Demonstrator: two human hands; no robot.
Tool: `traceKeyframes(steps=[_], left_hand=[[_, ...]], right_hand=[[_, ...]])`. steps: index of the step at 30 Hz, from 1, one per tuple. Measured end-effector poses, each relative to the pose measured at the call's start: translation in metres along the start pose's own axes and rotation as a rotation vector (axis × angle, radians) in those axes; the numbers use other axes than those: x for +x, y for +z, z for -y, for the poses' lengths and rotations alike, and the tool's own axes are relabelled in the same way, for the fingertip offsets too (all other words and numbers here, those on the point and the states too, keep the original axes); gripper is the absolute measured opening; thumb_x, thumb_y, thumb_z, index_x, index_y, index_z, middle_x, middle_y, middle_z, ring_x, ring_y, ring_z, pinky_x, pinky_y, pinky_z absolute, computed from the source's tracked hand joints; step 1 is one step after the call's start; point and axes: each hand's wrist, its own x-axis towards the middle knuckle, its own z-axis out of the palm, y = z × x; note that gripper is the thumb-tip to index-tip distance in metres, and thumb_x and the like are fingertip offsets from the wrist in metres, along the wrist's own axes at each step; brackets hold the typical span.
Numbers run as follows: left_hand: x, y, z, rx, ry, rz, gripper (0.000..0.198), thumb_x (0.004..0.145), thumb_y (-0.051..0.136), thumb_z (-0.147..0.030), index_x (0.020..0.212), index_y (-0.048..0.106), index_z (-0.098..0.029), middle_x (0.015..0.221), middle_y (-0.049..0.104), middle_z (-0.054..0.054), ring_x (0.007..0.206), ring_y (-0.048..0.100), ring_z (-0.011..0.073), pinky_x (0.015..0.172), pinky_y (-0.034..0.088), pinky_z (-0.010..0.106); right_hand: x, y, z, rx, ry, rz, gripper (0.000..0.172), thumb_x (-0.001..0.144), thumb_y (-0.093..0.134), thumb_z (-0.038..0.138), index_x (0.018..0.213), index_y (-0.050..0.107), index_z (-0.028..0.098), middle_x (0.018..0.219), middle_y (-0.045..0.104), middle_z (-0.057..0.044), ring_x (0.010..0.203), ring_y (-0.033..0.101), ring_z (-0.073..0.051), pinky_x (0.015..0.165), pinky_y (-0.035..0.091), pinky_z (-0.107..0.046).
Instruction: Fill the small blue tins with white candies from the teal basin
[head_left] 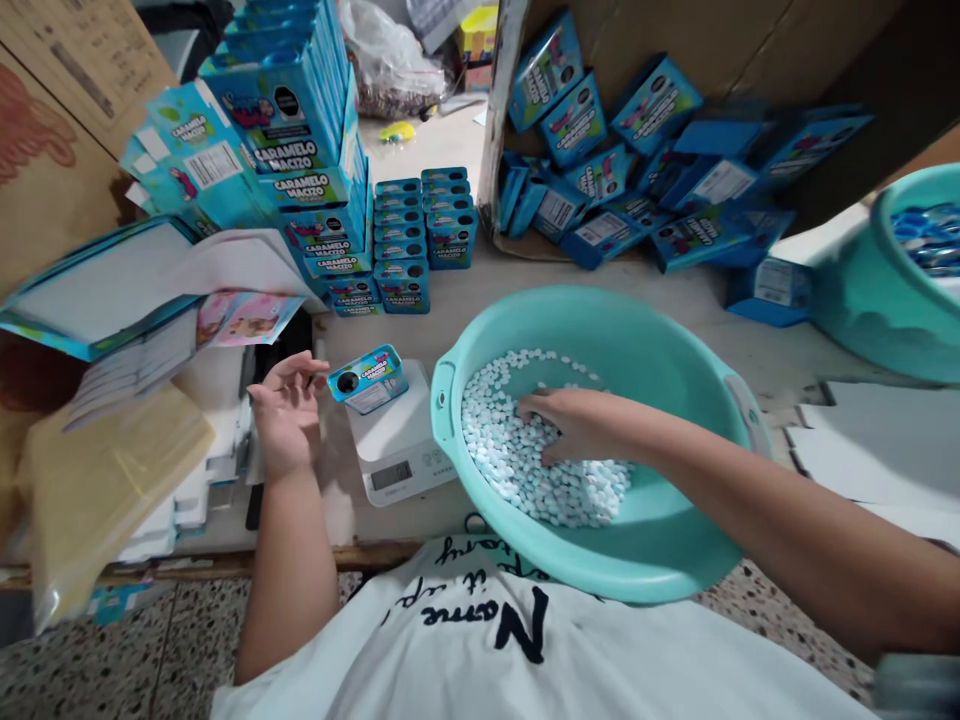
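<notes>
My right hand is inside a turquoise basin, its fingers curled down into small pale-blue and white candies. The fingertips are partly buried. To the left, my left hand is raised palm up, fingers loosely bent and apart, with nothing in it. Just beside its fingertips, a small blue candy box marked "Caramelo Macizo" rests on a white digital kitchen scale. The basin's left handle stands close against the scale. I cannot read the scale's display clearly.
Small blue boxes stand in rows behind the scale, beside a tall stack of larger display boxes. A cardboard carton on its side holds more boxes. Another turquoise tub is at right; papers and a plastic bag lie left.
</notes>
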Motion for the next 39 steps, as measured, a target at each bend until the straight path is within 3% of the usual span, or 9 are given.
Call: traceKeyframes(steps=[11, 20, 23, 26, 28, 31, 33, 36, 39], left_hand=[[-0.001, 0.004, -0.003, -0.06, -0.024, -0.03, 0.058, 0.083, 0.053, -0.077, 0.089, 0.071, -0.022, 0.078, 0.065, 0.004, 0.079, 0.064, 0.018, 0.075, 0.05, 0.031], [0.002, 0.003, -0.002, -0.111, -0.05, -0.055, 0.059, 0.08, 0.056, -0.078, 0.087, 0.07, -0.021, 0.077, 0.064, 0.003, 0.076, 0.063, 0.0164, 0.073, 0.05, 0.029], [-0.001, 0.001, 0.001, -0.056, 0.019, 0.028, 0.069, 0.071, 0.061, -0.085, 0.095, 0.07, -0.022, 0.085, 0.066, 0.004, 0.084, 0.065, 0.0182, 0.078, 0.052, 0.029], [-0.012, 0.005, -0.001, 0.191, 0.104, 0.225, 0.084, 0.057, 0.081, -0.078, 0.12, 0.066, -0.023, 0.112, 0.069, 0.008, 0.108, 0.066, 0.024, 0.092, 0.053, 0.033], [-0.018, 0.013, -0.008, 0.444, 0.154, 0.307, 0.075, 0.063, 0.086, -0.061, 0.125, 0.064, -0.023, 0.121, 0.069, 0.009, 0.114, 0.066, 0.0259, 0.097, 0.052, 0.035], [-0.018, 0.032, -0.03, 0.788, 0.271, 0.308, 0.049, 0.077, 0.078, -0.043, 0.12, 0.068, -0.023, 0.115, 0.071, 0.007, 0.106, 0.068, 0.0257, 0.096, 0.053, 0.038], [-0.013, 0.048, -0.051, 0.989, 0.31, 0.263, 0.053, 0.079, 0.074, -0.04, 0.129, 0.065, -0.026, 0.114, 0.07, 0.007, 0.106, 0.067, 0.0281, 0.095, 0.053, 0.04], [-0.003, 0.075, -0.076, 1.299, 0.22, 0.21, 0.063, 0.084, 0.068, -0.04, 0.145, 0.056, -0.032, 0.113, 0.066, 0.009, 0.103, 0.067, 0.0325, 0.089, 0.054, 0.044], [0.001, 0.093, -0.081, 1.478, 0.067, 0.301, 0.058, 0.092, 0.056, -0.04, 0.149, 0.052, -0.031, 0.112, 0.06, 0.012, 0.096, 0.068, 0.033, 0.083, 0.054, 0.044]], right_hand=[[-0.003, -0.002, 0.001, 0.038, 0.0, -0.009, 0.038, 0.08, 0.076, 0.028, 0.112, 0.058, 0.019, 0.116, 0.063, -0.013, 0.094, 0.06, -0.028, 0.067, 0.037, -0.033], [-0.002, -0.002, -0.001, 0.03, -0.032, -0.001, 0.035, 0.081, 0.072, 0.03, 0.109, 0.055, 0.019, 0.113, 0.062, -0.012, 0.092, 0.058, -0.027, 0.068, 0.035, -0.031], [-0.001, -0.001, -0.002, -0.003, -0.058, -0.039, 0.035, 0.079, 0.074, 0.029, 0.108, 0.056, 0.019, 0.107, 0.063, -0.011, 0.087, 0.057, -0.025, 0.066, 0.033, -0.03], [-0.001, 0.0, -0.002, -0.019, -0.069, -0.061, 0.035, 0.078, 0.074, 0.025, 0.108, 0.057, 0.018, 0.105, 0.063, -0.011, 0.084, 0.057, -0.023, 0.064, 0.031, -0.029], [-0.002, -0.001, -0.002, -0.029, -0.055, -0.06, 0.037, 0.078, 0.075, 0.026, 0.109, 0.057, 0.019, 0.106, 0.063, -0.011, 0.083, 0.056, -0.023, 0.062, 0.03, -0.029], [-0.004, -0.003, -0.001, -0.04, -0.043, -0.053, 0.04, 0.077, 0.078, 0.029, 0.111, 0.058, 0.019, 0.105, 0.063, -0.01, 0.08, 0.055, -0.022, 0.06, 0.028, -0.029], [-0.006, -0.005, 0.001, -0.045, -0.042, -0.052, 0.043, 0.076, 0.08, 0.029, 0.112, 0.059, 0.019, 0.103, 0.063, -0.009, 0.079, 0.054, -0.022, 0.059, 0.028, -0.029], [-0.011, -0.006, 0.002, -0.053, -0.043, -0.072, 0.044, 0.076, 0.08, 0.027, 0.114, 0.06, 0.019, 0.103, 0.064, -0.009, 0.078, 0.054, -0.021, 0.058, 0.027, -0.029], [-0.014, -0.005, 0.001, -0.068, -0.044, -0.098, 0.046, 0.076, 0.08, 0.027, 0.117, 0.061, 0.019, 0.106, 0.065, -0.009, 0.081, 0.056, -0.022, 0.059, 0.027, -0.029]])
